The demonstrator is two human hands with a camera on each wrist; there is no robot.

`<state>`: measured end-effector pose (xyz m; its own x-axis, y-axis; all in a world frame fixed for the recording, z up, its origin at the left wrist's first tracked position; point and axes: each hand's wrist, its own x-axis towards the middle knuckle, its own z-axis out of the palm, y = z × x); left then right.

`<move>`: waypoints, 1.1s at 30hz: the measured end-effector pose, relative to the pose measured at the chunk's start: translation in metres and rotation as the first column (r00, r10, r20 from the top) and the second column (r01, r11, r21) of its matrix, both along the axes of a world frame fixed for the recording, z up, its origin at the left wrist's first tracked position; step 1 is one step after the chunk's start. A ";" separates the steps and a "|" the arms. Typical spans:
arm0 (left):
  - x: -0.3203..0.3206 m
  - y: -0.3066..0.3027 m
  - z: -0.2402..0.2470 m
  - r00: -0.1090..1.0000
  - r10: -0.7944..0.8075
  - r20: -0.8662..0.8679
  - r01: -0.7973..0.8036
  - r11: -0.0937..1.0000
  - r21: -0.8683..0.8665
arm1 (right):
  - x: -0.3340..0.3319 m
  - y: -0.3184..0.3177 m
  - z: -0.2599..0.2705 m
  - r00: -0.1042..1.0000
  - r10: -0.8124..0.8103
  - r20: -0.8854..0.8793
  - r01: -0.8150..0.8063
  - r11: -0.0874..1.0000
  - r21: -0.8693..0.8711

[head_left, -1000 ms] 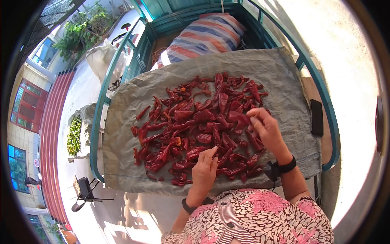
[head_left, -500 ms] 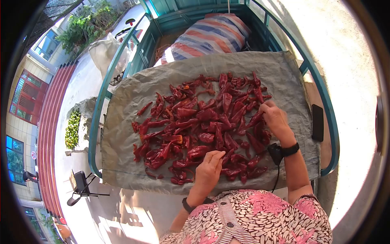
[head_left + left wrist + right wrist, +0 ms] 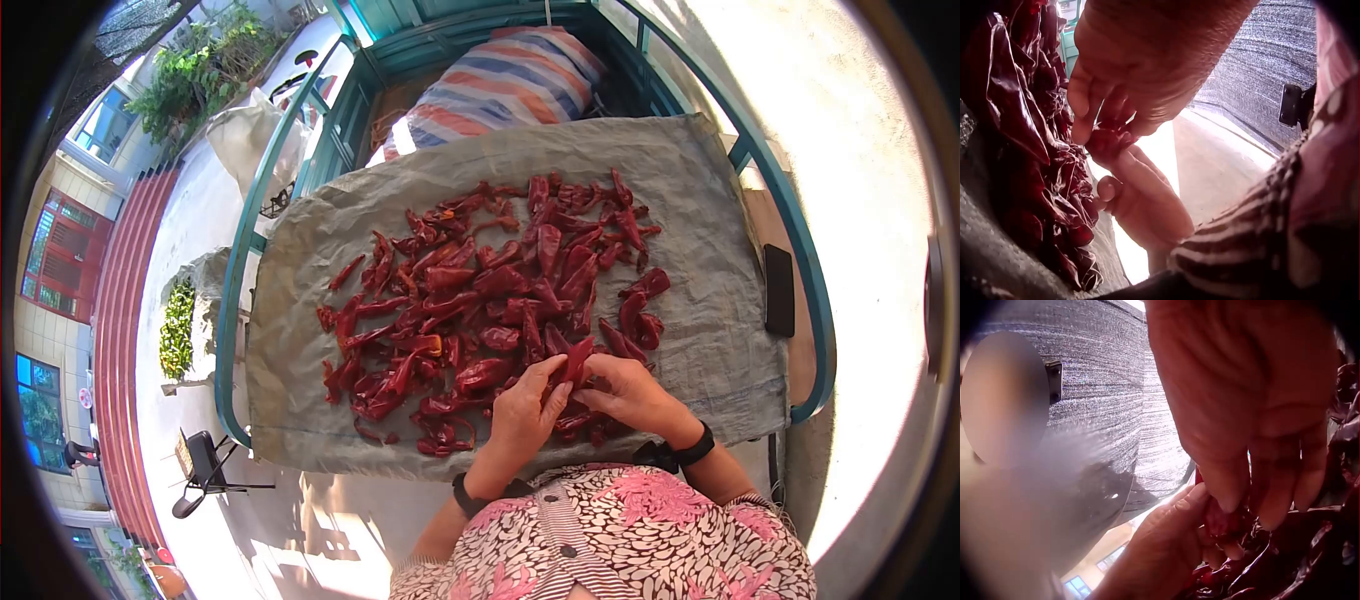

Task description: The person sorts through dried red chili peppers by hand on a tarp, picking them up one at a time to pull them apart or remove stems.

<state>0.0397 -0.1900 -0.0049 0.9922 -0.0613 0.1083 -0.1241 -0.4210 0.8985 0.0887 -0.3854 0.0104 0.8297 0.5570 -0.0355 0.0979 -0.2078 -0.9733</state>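
A dried red chili pepper is pinched between my two hands over the near edge of the pile. My left hand grips it from the left, thumb and fingers at its lower end. From the other side the fingers of my right hand hold it too. In the left wrist view the same chili shows dark and shiny between both sets of fingers. The right wrist view has it partly hidden behind my right hand. Below and beyond lies a broad pile of dried red chilies.
The chilies lie on a grey-green woven sheet across a teal cart with side rails. A black phone-like object rests at the right rail. Behind is a striped sack. A black chair stands at left.
My right hand went to the pile's right side, then came back toward me with a chili, meeting my left hand. The left hand has moved slightly and now grips the chili too.
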 end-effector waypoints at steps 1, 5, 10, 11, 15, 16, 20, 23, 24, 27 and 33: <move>-0.001 0.001 -0.001 0.999 0.015 -0.033 -0.015 1.000 0.008 | 0.001 0.000 0.003 0.995 0.014 0.097 -0.010 0.999 -0.043; -0.002 0.003 0.005 0.998 -0.042 0.048 0.035 0.991 0.129 | 0.003 0.001 0.023 0.962 -0.124 -0.244 0.161 0.977 0.138; -0.002 0.005 0.005 0.990 -0.077 0.120 0.054 0.981 0.187 | 0.007 -0.001 0.015 0.964 -0.154 -0.215 0.178 0.979 0.096; -0.003 0.003 0.007 0.991 -0.029 0.131 0.008 0.988 0.157 | 0.008 -0.001 0.018 0.960 -0.167 -0.226 0.190 0.978 0.084; -0.005 0.003 0.009 0.993 0.050 0.108 -0.064 0.990 0.128 | 0.040 -0.015 0.014 0.919 -0.393 0.005 0.393 0.919 0.013; -0.007 0.005 0.007 0.995 0.041 0.087 -0.053 0.988 0.143 | 0.050 -0.018 0.014 0.887 -0.436 0.151 0.449 0.891 -0.069; -0.014 0.008 -0.005 0.998 -0.021 0.057 0.011 0.986 0.168 | 0.086 -0.015 0.015 0.739 -0.460 0.493 0.603 0.777 -0.179; -0.015 0.008 -0.006 0.999 -0.030 0.026 0.025 0.986 0.164 | 0.103 -0.009 -0.005 0.697 -0.248 0.673 0.559 0.776 -0.292; -0.016 0.008 -0.006 0.999 -0.029 0.030 0.024 0.987 0.161 | 0.107 -0.007 -0.014 0.671 -0.131 0.730 0.536 0.766 -0.355; -0.015 0.008 -0.007 0.999 -0.023 0.039 0.017 0.987 0.162 | 0.119 0.001 -0.034 0.582 0.035 0.813 0.545 0.725 -0.421; -0.017 0.013 -0.007 0.997 0.018 0.077 -0.030 0.988 0.154 | 0.110 -0.007 -0.009 0.510 0.059 0.858 0.506 0.786 -0.355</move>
<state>0.0227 -0.1774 -0.0116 0.9830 -0.0594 0.1738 -0.1770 -0.5585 0.8104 0.1985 -0.3921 0.0011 0.7297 0.4650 0.5013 0.6219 -0.7561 -0.2038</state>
